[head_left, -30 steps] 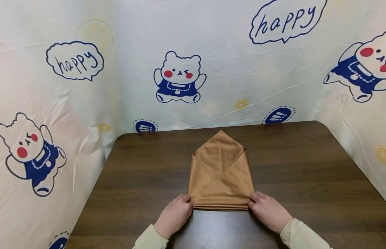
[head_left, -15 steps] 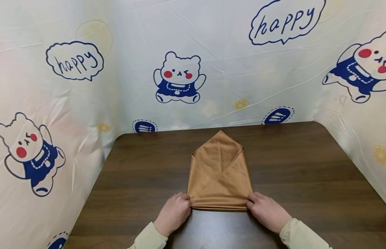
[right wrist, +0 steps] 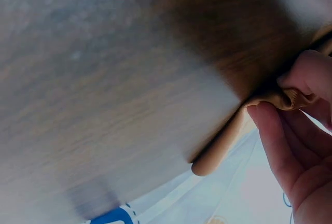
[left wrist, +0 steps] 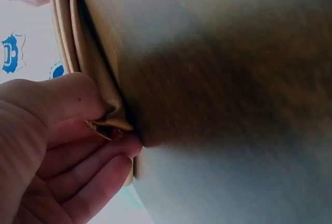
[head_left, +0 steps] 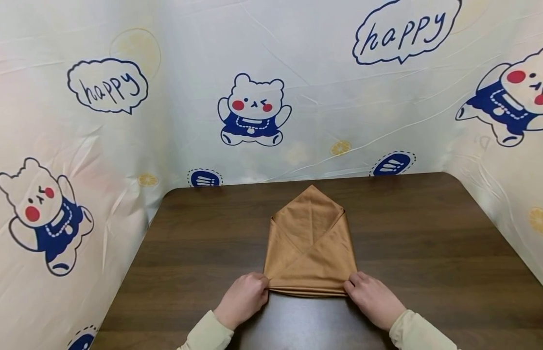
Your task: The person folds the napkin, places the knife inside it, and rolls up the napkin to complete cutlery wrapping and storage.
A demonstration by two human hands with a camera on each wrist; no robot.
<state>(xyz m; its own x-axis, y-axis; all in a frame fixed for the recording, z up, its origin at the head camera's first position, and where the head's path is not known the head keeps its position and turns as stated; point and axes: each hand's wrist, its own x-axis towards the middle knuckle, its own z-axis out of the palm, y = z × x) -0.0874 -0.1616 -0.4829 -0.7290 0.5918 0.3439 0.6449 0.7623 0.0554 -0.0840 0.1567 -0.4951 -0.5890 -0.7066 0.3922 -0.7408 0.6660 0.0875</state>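
A brown satin-like cloth (head_left: pixel 308 257), folded into an envelope shape, lies on the table with its pointed flap toward the far edge. My left hand (head_left: pixel 245 299) pinches its near left corner. At the near right corner my right hand (head_left: pixel 376 299) pinches the layers. In the left wrist view, thumb and fingers of the left hand (left wrist: pixel 72 130) close on the bunched end of the folded edge (left wrist: pixel 85 53). The right wrist view shows the right hand (right wrist: pixel 295 136) with the cloth (right wrist: pixel 223 146) gathered between thumb and fingertips.
The dark wooden table (head_left: pixel 201 243) has rounded far corners. A pale curtain (head_left: pixel 319 97) printed with bears and "happy" bubbles hangs around its back and sides. Light sleeves (head_left: pixel 210 333) cover both forearms.
Both hands keep their hold at the near corners. The right hand has shifted slightly left and inward along the near edge; the cloth otherwise lies nearly the same.
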